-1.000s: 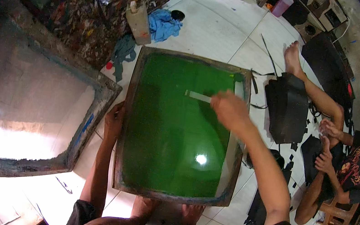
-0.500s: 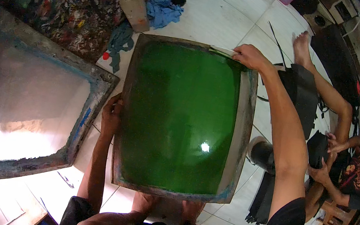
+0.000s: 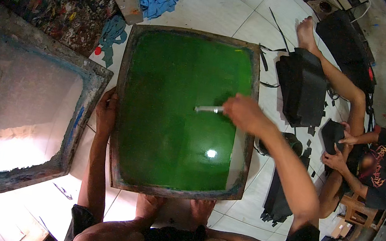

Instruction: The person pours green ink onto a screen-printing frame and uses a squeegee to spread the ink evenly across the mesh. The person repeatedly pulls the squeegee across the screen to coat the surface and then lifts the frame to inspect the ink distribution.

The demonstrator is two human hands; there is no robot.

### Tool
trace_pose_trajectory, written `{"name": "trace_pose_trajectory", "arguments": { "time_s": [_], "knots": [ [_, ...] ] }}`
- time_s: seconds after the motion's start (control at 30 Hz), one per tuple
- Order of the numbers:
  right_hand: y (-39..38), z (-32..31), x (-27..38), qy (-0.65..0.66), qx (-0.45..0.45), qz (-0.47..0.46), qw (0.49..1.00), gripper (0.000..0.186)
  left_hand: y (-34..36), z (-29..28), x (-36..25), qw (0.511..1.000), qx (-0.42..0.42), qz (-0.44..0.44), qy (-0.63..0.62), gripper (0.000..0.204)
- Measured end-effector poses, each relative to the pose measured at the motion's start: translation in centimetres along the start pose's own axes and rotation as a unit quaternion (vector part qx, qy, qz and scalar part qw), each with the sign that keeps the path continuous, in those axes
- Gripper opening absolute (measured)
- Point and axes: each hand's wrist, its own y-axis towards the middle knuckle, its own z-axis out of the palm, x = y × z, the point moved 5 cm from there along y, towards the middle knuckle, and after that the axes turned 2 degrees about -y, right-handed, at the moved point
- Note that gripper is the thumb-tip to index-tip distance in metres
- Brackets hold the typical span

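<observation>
Frame [image 3: 123, 71] with green surface [image 3: 172, 127] lies over the tiled floor [image 3: 209, 4], near edge above the person's feet [image 3: 201, 211]. Right of the two hands [image 3: 245, 113], slightly blurred: fingers closed on one end of a narrow pale strip [image 3: 209, 109], which sits over the green, right of centre; contact cannot be told. Left hand [image 3: 107, 108] at the frame's left edge, fingers bent, grip partly hidden, so openness uncertain. Paler band [image 3: 236, 171] by the lower right edge.
</observation>
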Motion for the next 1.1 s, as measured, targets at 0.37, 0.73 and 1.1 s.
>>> {"name": "trace_pose_trajectory", "arguments": {
  "time_s": [0.37,0.73,1.1],
  "knots": [
    [-17.3,9.7,14.2,0.008,0.025,-0.026,0.999,0.030,-0.4,-0.3,-0.6,1.000,0.004,-0.003,0.015,0.040],
    [-13.0,7.0,12.6,-0.011,-0.054,0.003,0.998,0.021,-0.3,-0.3,0.0,0.999,0.007,-0.037,-0.006,0.040],
    [-13.9,8.0,13.5,-0.092,-0.086,-0.061,0.990,0.026,-0.2,0.1,0.4,0.990,0.004,-0.140,-0.033,0.038]
  ]
}}
